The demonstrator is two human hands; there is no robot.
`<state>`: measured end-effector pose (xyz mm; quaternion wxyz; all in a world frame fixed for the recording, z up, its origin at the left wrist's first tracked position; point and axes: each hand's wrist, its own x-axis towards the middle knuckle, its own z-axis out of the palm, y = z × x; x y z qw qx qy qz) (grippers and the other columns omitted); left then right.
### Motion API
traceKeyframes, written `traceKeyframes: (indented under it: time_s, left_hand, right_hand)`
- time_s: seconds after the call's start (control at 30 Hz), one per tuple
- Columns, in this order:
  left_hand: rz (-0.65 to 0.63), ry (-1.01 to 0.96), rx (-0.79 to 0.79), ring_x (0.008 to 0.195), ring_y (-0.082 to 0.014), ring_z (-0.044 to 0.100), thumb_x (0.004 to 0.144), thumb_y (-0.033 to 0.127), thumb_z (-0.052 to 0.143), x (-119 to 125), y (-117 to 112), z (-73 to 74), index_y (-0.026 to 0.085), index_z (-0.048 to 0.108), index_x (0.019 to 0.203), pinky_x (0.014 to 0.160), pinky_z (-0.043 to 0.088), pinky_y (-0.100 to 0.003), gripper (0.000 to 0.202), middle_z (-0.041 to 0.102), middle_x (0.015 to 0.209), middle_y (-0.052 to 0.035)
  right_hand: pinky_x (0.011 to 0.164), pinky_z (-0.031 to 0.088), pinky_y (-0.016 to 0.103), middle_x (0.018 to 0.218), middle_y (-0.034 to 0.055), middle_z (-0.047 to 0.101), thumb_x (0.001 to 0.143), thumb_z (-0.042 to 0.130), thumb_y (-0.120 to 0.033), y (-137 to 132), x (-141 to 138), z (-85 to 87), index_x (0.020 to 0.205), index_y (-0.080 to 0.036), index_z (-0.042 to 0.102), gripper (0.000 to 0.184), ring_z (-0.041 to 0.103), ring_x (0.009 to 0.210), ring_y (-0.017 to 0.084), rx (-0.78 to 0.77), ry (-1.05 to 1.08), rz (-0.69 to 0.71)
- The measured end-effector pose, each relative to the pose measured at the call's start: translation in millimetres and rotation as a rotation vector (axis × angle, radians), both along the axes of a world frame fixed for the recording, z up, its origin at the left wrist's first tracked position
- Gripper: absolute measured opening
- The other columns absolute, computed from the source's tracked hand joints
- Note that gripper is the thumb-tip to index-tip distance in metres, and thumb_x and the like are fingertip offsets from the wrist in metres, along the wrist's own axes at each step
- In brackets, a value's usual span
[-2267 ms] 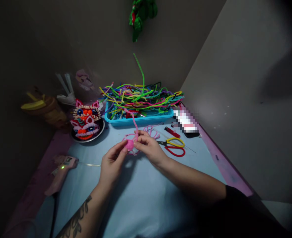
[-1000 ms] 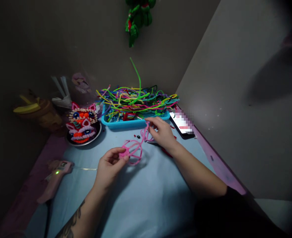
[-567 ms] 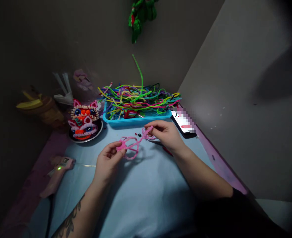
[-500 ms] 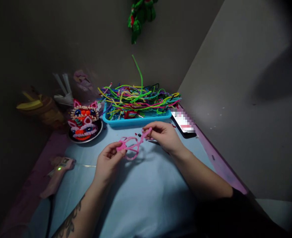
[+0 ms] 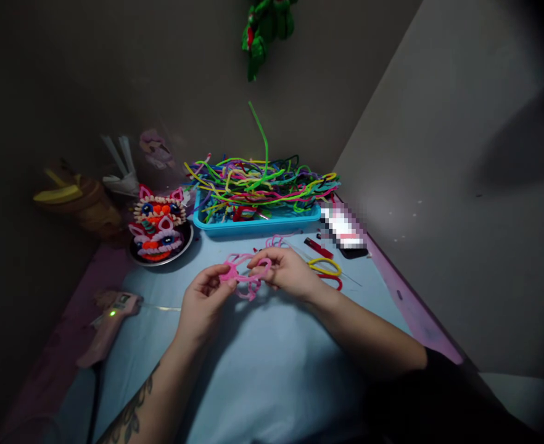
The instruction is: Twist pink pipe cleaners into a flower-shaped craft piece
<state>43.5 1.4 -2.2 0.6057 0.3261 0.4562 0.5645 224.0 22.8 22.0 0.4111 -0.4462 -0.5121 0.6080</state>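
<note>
My left hand (image 5: 203, 302) pinches the left side of a looped pink pipe cleaner shape (image 5: 242, 279) just above the light blue table (image 5: 263, 364). Close beside it, my right hand (image 5: 287, 273) is closed on the right end of the same pink shape. The two hands almost touch. Another small pink pipe cleaner piece (image 5: 277, 239) lies on the table behind my right hand.
A blue tray (image 5: 258, 223) piled with coloured pipe cleaners stands at the back. A pipe cleaner lion head (image 5: 158, 225) sits on a round plate at left. A pink glue gun (image 5: 110, 317) with a green light lies at left. Yellow and red scissors (image 5: 325, 271), a phone (image 5: 346, 231) lie right.
My right hand has drawn back from near the tray toward my left hand, folding the pink pipe cleaner end in. The scissors are uncovered again.
</note>
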Motion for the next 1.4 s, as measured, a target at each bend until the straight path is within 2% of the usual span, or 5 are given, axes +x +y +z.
traceKeyframes:
  time_s: [0.37,0.9,1.1,1.2,1.4]
  left_hand:
    - [0.055,-0.102,-0.054,0.059,-0.012,0.061,0.045,0.028,0.095,3.7,1.1,5.1,0.019,0.073,0.082,0.058,0.045,-0.023,0.043,0.065,0.063,0.002]
    - [0.025,-0.217,-0.11,0.061,-0.0114,0.066,0.047,0.027,0.095,6.8,-2.7,1.3,0.018,0.073,0.085,0.062,0.051,-0.021,0.045,0.07,0.064,0.0008]
    - [0.024,-0.253,-0.113,0.059,-0.009,0.064,0.046,0.026,0.096,6.3,-1.5,1.5,0.017,0.073,0.086,0.059,0.05,-0.017,0.046,0.07,0.063,0.0012]
    - [0.027,-0.247,-0.105,0.055,-0.007,0.06,0.045,0.027,0.097,7.1,-1.9,1.6,0.017,0.073,0.085,0.056,0.047,-0.015,0.047,0.066,0.058,0.0029]
    - [0.064,-0.148,-0.02,0.054,-0.0056,0.054,0.05,0.027,0.095,7.1,-3.9,-1.1,0.018,0.072,0.084,0.054,0.044,-0.015,0.042,0.062,0.058,0.0054]
  right_hand:
    - [0.043,0.034,0.015,0.098,-0.0028,0.061,0.064,0.067,-0.005,-12.0,-1.5,4.5,0.123,-0.026,0.048,0.065,0.046,0.05,0.001,0.011,0.01,0.231]
    - [0.09,0.052,0.044,0.124,0.0124,0.057,0.076,0.074,-0.031,-24.9,-14.3,-19.3,0.153,-0.027,0.021,0.094,0.061,0.102,0.027,0.585,-0.516,-0.191]
    - [0.086,0.052,0.042,0.114,0.0106,0.056,0.082,0.067,-0.02,-24.9,-12.9,-24.1,0.128,-0.026,0.054,0.048,0.057,0.103,0.025,1.131,-0.632,-0.378]
    - [0.075,0.05,0.035,0.084,0.003,0.065,0.083,0.06,-0.008,-25.0,-11.8,-21.9,0.106,-0.024,0.064,0.027,0.058,0.079,0.018,1.279,-0.623,-0.267]
    - [0.068,0.049,0.033,0.086,0.0025,0.076,0.085,0.055,-0.009,-31.6,-17.1,-9.8,0.099,-0.021,0.066,0.022,0.062,0.076,0.018,1.386,-0.557,0.064]
